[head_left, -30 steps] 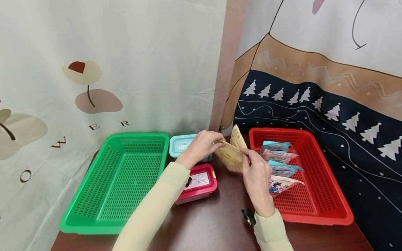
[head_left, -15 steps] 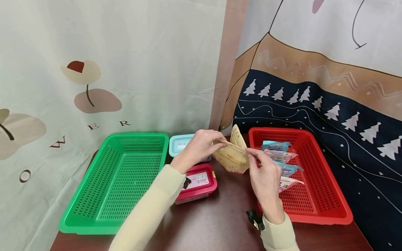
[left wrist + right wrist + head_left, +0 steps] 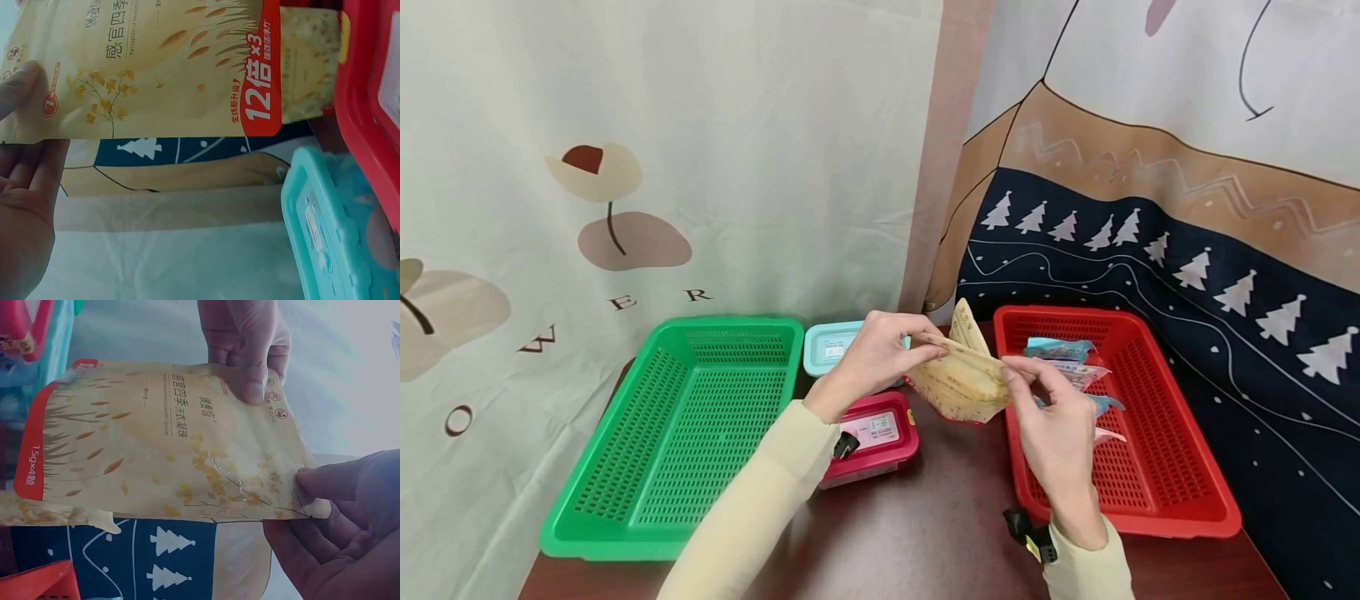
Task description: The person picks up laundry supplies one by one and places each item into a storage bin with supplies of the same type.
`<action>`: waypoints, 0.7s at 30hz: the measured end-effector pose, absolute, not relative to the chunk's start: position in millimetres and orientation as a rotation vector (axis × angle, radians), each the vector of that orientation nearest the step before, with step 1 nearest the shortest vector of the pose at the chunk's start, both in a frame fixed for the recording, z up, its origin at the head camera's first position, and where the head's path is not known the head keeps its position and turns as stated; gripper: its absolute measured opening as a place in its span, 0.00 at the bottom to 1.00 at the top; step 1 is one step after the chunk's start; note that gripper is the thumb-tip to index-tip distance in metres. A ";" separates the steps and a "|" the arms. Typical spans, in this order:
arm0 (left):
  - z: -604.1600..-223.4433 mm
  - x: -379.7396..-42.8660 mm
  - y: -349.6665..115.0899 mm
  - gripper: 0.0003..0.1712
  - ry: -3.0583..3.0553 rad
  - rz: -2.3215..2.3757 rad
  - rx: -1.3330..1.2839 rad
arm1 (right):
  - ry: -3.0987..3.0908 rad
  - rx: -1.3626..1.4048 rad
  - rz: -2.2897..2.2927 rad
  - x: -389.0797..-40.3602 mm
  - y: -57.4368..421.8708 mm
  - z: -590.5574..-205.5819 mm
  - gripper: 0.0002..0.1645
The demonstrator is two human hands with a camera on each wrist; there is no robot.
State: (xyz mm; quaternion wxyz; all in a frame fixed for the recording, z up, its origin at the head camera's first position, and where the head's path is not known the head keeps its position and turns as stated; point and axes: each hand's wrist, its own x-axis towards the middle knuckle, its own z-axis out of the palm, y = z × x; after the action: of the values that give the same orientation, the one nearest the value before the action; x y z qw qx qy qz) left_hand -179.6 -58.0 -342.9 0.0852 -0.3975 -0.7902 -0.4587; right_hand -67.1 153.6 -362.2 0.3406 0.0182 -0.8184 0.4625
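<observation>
My left hand [image 3: 880, 354] pinches one top corner of a yellow laundry-pod pouch [image 3: 961, 383], thumb on the front and fingers behind. My right hand [image 3: 1056, 429] pinches the opposite top corner. Between the two hands the pouch is stretched out and leans toward the camera. Its front, with red band, leaf print and Chinese lettering, fills much of the left wrist view. Both hands appear on the top edge in the right wrist view. Behind it stands a second yellow pouch [image 3: 967, 325], its lower part hidden.
A green basket [image 3: 602, 549] stands on the left. On the right, a red basket [image 3: 1213, 500] has several blue and pink pouches [image 3: 1060, 347] in a row. A red-lidded box [image 3: 887, 429] and a light-blue-lidded box [image 3: 826, 348] sit between the baskets, near my left forearm.
My right hand has moved right and slightly down with its corner of the pouch, so the pouch now spreads wider and overlaps the red basket's edge. My left hand has barely moved.
</observation>
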 end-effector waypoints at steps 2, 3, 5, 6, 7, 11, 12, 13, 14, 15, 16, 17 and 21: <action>-341.0 -177.0 -56.7 0.04 -2.362 -1.392 -1.166 | -2.128 0.028 1.261 -63.8 155.8 -359.5 0.10; -340.2 -175.7 -56.0 0.04 -2.366 -1.399 -1.155 | -2.128 0.016 1.282 -62.5 157.1 -358.1 0.09; -338.1 -172.9 -54.6 0.04 -2.378 -1.413 -1.130 | -2.121 0.003 1.334 -59.6 159.2 -355.1 0.09; -336.7 -171.4 -53.8 0.04 -2.386 -1.423 -1.116 | -2.114 -0.003 1.358 -58.2 160.2 -353.7 0.09; -335.7 -170.1 -52.8 0.03 -2.392 -1.432 -1.102 | -2.107 -0.008 1.384 -56.9 161.3 -352.7 0.09; -331.2 -164.5 -48.8 0.03 -2.406 -1.506 -1.052 | -2.084 -0.018 1.419 -53.1 165.5 -348.3 0.10; -329.9 -163.2 -47.7 0.02 -2.404 -1.528 -1.045 | -2.077 -0.017 1.419 -52.4 166.7 -347.3 0.10; -328.6 -161.8 -46.5 0.02 -2.401 -1.547 -1.039 | -2.072 -0.016 1.417 -51.7 168.0 -346.4 0.10; -327.1 -160.4 -45.3 0.03 -2.397 -1.571 -1.037 | -2.067 -0.013 1.411 -51.0 169.4 -345.3 0.10; -325.5 -159.0 -44.2 0.03 -2.392 -1.589 -1.035 | -2.059 -0.008 1.415 -50.2 170.7 -344.5 0.11; -324.3 -157.7 -42.9 0.03 -2.389 -1.609 -1.036 | -2.053 -0.004 1.414 -49.4 172.1 -343.8 0.11; -323.1 -156.3 -41.7 0.03 -2.386 -1.628 -1.035 | -2.051 -0.002 1.413 -48.5 173.6 -342.7 0.11; -320.6 -150.5 -35.8 0.03 -2.388 -1.713 -1.025 | -2.045 -0.002 1.418 -44.7 180.6 -339.1 0.12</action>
State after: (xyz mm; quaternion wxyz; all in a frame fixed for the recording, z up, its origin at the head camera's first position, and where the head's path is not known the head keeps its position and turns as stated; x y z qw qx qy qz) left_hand -150.5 -35.8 -320.6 0.0147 -0.3294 -0.7671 -0.5503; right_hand -44.7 180.6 -339.1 0.3207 -0.0007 -0.7784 0.5396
